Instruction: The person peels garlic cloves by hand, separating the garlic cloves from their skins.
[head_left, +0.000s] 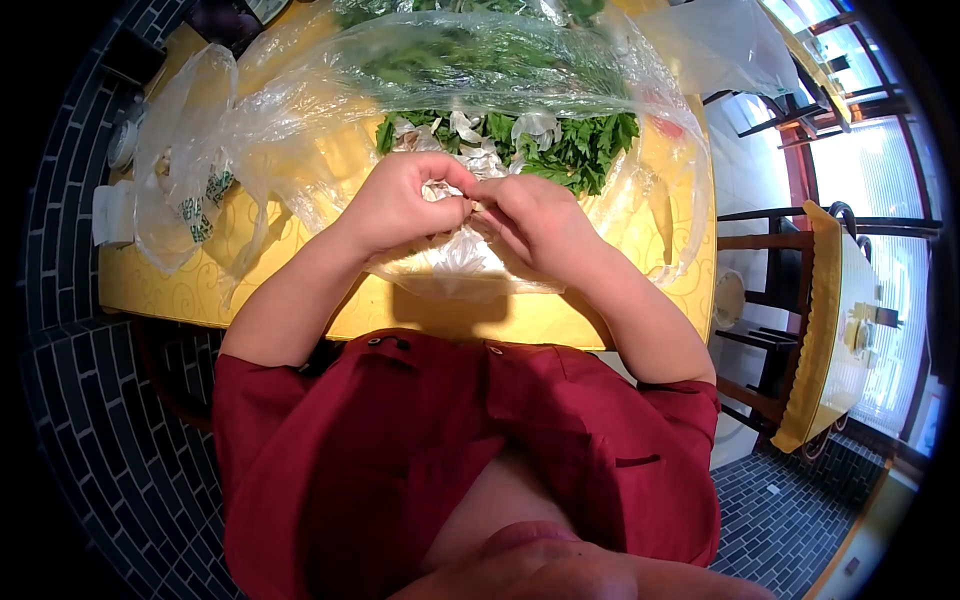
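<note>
Left hand (408,203) and right hand (540,222) pinch a tiny piece (475,206); light pressure above the scraps (458,256) seems best.

The single head view looks from above, forward and steeply down, very wide and rounded, with the red shirt (320,460) near below, and the left hand (405,200), the right hand (540,220) and the surface (520,313) farther.

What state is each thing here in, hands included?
Left hand: fingers bent inward
Right hand: fingers bent, meeting left's; anything held unclear
Large clear plastic bag: crinkled, spread
Green leafy herbs: partly under that bag
White papery scraps: loose
Clear green-printed plastic bag: crumpled
Yellow patterned tablecloth: spread
</note>
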